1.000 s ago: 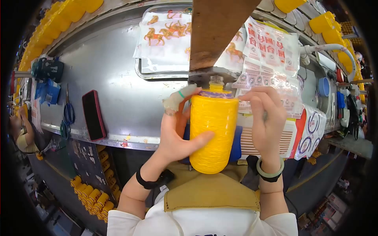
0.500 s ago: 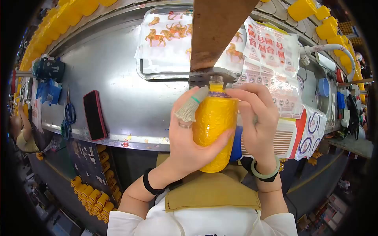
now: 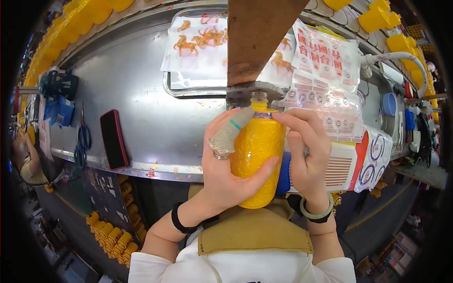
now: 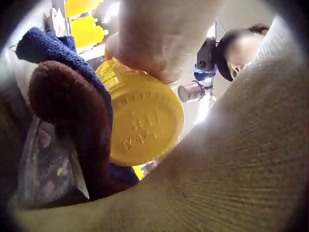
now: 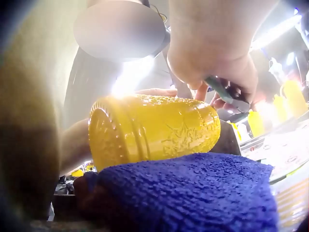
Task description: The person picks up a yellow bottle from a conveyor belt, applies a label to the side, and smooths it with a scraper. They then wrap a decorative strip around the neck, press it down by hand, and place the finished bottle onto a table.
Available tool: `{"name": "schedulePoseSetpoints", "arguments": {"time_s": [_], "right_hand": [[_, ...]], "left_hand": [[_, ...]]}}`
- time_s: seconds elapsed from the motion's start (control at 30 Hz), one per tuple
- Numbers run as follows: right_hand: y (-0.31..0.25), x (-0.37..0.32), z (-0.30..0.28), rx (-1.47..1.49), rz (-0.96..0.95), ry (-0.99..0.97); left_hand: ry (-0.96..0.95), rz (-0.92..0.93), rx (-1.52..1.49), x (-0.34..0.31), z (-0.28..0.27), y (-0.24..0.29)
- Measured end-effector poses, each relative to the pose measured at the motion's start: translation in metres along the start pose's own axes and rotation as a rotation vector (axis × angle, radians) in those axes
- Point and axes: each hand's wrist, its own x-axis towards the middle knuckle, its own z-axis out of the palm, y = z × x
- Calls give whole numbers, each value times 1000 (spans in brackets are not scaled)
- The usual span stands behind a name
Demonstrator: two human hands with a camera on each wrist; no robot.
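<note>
A yellow textured bottle [image 3: 259, 141] with a clear mouth lies on a blue towel [image 5: 193, 188], its base facing me. My left hand [image 3: 226, 170] grips it from the left, thumb across its side. A grey finger cover with a teal band [image 3: 224, 139] sits on the left index finger. A purple patterned strip [image 3: 263, 114] rings the bottle's shoulder, and the left covered fingertip presses there. My right hand [image 3: 309, 155] touches the strip from the right with its index fingertip, while its other fingers curl around a small green-and-grey tool [image 5: 227, 94].
A brown wooden beam [image 3: 259, 37] stands just beyond the bottle's mouth. Behind it lies a tray [image 3: 196, 92] with horse-print sheets. Red-printed sheets [image 3: 325, 54] cover the right side. A phone [image 3: 113, 139] and blue-handled scissors [image 3: 82, 137] lie on the left.
My left hand has moved up and right along the bottle, bringing its covered finger onto the purple strip. My right hand has shifted slightly left along that strip.
</note>
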Motion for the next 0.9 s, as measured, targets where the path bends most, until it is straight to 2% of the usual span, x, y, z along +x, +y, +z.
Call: {"name": "schedulePoseSetpoints", "arguments": {"time_s": [0.23, 0.37, 0.53, 0.9], "right_hand": [[-1, 1, 1, 4, -14, 3], [-1, 1, 1, 16, 3, 4], [-1, 2, 0, 15, 4, 0], [-1, 3, 1, 26, -2, -1]], "left_hand": [[-62, 94, 73, 5, -3, 1], [-64, 90, 70, 6, -3, 2], [-11, -2, -9, 3, 1, 2], [-40, 28, -5, 3, -1, -1]]}}
